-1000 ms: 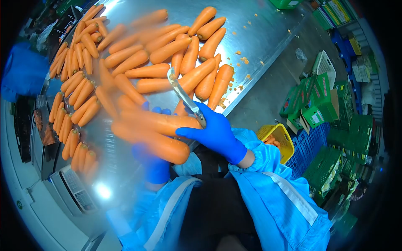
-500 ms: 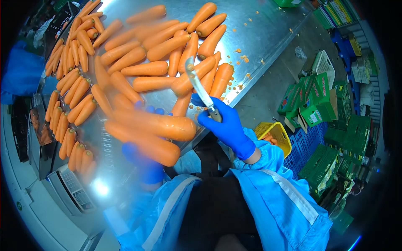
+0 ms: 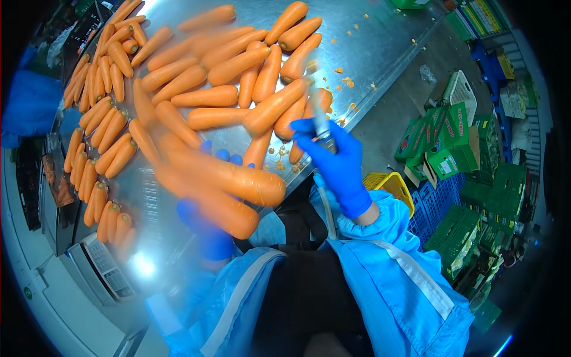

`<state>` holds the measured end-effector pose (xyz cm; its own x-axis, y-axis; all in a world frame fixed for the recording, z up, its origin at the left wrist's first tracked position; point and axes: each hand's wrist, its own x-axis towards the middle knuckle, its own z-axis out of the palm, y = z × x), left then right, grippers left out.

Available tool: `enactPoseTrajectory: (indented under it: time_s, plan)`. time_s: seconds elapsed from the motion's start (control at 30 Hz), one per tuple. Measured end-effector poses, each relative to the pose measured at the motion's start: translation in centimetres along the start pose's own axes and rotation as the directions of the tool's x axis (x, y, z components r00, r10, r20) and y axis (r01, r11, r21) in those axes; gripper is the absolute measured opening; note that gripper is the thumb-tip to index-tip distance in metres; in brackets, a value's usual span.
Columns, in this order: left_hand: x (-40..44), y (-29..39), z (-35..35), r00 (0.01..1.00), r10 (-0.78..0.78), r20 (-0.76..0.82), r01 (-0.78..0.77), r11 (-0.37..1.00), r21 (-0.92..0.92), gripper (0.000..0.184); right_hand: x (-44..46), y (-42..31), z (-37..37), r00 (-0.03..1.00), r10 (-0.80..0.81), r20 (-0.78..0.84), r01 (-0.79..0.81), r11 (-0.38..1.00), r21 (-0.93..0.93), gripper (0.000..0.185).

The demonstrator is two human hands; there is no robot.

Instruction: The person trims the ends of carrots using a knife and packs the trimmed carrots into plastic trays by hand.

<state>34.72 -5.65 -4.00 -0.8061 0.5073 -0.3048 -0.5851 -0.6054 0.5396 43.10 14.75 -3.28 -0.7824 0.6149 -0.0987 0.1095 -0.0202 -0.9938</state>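
Observation:
My left hand [image 3: 208, 235], in a blue glove, is wrapped around two large carrots [image 3: 253, 185] near the table's front edge. Its fingertips show beyond them, and a smeared patch of the view blurs the carrots' far ends. In my blue-gloved right hand [image 3: 339, 160] is a small knife [image 3: 322, 126], its blade pointing up and away from me and blurred by motion. The handle is mostly hidden in the fist. Just past the blade lie loose carrots [image 3: 275, 110] and thin orange trimmings [image 3: 347, 82] on the metal table [image 3: 380, 44].
Smaller carrots [image 3: 122, 156] are grouped at the left, with a larger heap behind them. A scale [image 3: 107, 268] stands at the lower left. Beyond the table's right edge are a yellow basket [image 3: 410, 199], green cartons [image 3: 446, 140] and stacked green crates [image 3: 458, 238].
My right hand has moved right and slightly towards me with the knife, whose blade has swung more upright. The two carrots in my left hand have shifted slightly right.

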Motion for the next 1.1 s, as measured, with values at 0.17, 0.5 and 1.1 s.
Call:
enactPoseTrajectory:
  time_s: [0.17, 0.5, 1.1]
  plan:
    - [-0.3, 0.3, 1.3, 0.999, -0.012, 0.035, 0.014, 0.997, -0.070, 0.060, -1.1, -1.5, -0.8, 0.979, -0.053, 0.198, 0.055, 0.998, -0.003, 0.040]
    - [-0.8, -0.8, 1.2, 0.995, -0.046, 0.092, 0.051, 0.997, -0.059, 0.068, -2.4, -0.5, 1.0, 0.990, -0.112, 0.082, 0.118, 0.991, -0.067, 0.029]
    - [-1.5, 1.1, 0.1, 0.942, -0.139, 0.306, -0.121, 0.708, 0.696, 0.072, -2.9, -5.4, -3.6, 0.820, -0.209, 0.532, 0.479, 0.760, -0.440, 0.028]
